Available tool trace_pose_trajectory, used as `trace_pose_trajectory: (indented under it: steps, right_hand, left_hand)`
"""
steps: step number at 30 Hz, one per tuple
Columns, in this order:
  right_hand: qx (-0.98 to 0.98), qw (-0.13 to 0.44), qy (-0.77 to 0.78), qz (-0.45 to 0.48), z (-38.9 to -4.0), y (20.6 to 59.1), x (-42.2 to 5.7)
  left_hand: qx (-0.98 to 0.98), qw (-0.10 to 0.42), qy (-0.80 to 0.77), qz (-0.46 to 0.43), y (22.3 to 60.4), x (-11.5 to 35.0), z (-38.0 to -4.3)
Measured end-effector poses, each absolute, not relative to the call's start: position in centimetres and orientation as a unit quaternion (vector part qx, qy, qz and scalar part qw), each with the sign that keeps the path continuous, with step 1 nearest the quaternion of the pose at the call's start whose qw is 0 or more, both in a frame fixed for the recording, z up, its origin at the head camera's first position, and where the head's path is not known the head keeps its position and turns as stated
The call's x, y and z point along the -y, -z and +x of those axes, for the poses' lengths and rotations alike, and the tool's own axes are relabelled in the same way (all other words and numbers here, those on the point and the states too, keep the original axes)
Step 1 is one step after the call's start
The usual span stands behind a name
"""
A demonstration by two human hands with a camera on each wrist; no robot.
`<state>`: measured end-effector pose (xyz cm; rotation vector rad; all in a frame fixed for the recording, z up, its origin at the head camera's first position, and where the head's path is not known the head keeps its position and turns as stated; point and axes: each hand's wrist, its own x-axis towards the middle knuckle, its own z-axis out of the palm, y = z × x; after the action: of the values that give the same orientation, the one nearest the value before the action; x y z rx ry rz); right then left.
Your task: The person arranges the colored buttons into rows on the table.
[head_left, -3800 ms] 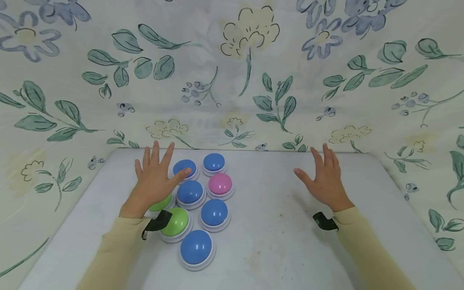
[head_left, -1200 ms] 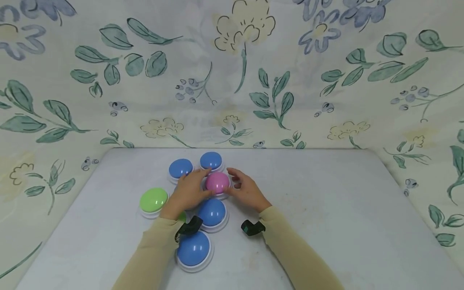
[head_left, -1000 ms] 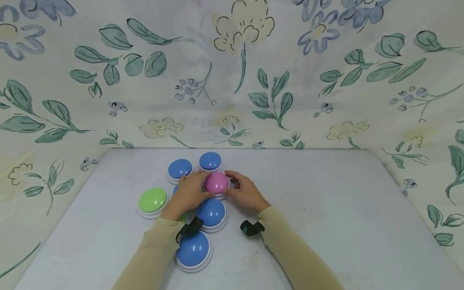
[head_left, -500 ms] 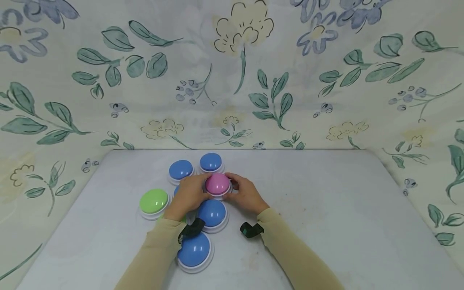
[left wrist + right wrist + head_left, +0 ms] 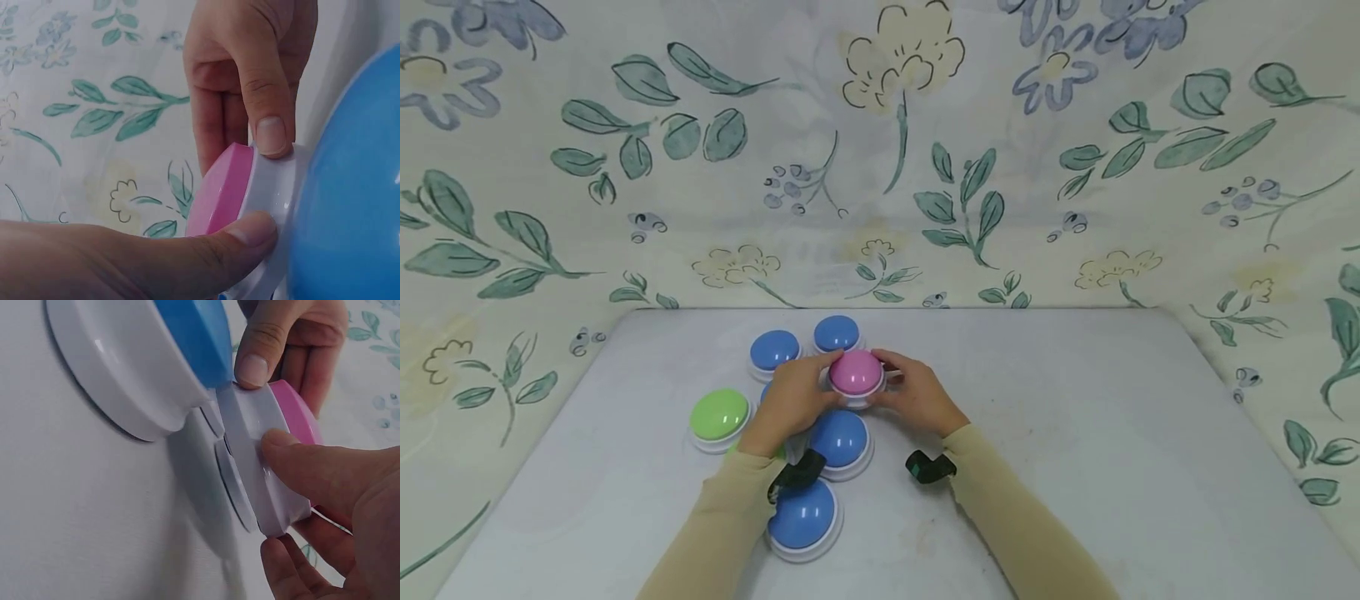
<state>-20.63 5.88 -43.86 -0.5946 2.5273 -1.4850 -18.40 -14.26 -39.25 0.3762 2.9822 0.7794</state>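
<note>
Both hands hold a pink push button [image 5: 856, 372] with a white round base, one from each side. My left hand [image 5: 793, 400] grips its left side, its thumb pressed on the white rim in the left wrist view. On the opposite side my right hand [image 5: 917, 396] pinches the base, thumb on the rim and fingertips at the underside edge in the right wrist view. That view shows the base raised off the white table, with a shadow beneath. Just in front sits a blue push button [image 5: 839, 439]. Another blue button is largely hidden behind my left hand.
Two blue buttons [image 5: 837, 333] stand at the back, and one blue button [image 5: 802, 515] sits nearest the front. A green button [image 5: 719, 415] lies left; a second green one is mostly covered by my left wrist. Floral fabric [image 5: 880, 167] rises behind the white table [image 5: 1075, 417].
Both hands came in from apart and took hold of the pink button. Since half a second ago it has risen and shifted slightly right; the other buttons stay put.
</note>
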Motion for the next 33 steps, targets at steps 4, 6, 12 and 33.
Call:
trace_pose_trajectory:
  steps: [4, 6, 12, 33]
  right_hand:
    - [-0.839, 0.07, 0.495, -0.216, -20.6, 43.4, -6.3]
    - [-0.841, 0.066, 0.491, -0.217, -20.6, 43.3, -6.3]
    - [-0.849, 0.041, 0.48, -0.22, -20.3, 42.7, -6.5]
    - [-0.836, 0.015, 0.494, -0.236, -19.7, 40.5, -9.9]
  left_hand:
    - [-0.956, 0.025, -0.272, 0.109, 38.8, 14.1, -18.2]
    - [-0.955, 0.022, -0.277, 0.107, 38.5, 14.0, -18.0]
    - [-0.955, 0.009, -0.279, 0.103, 38.1, 13.4, -17.7]
    - [-0.94, -0.046, -0.32, 0.11, 36.3, 9.3, -16.6]
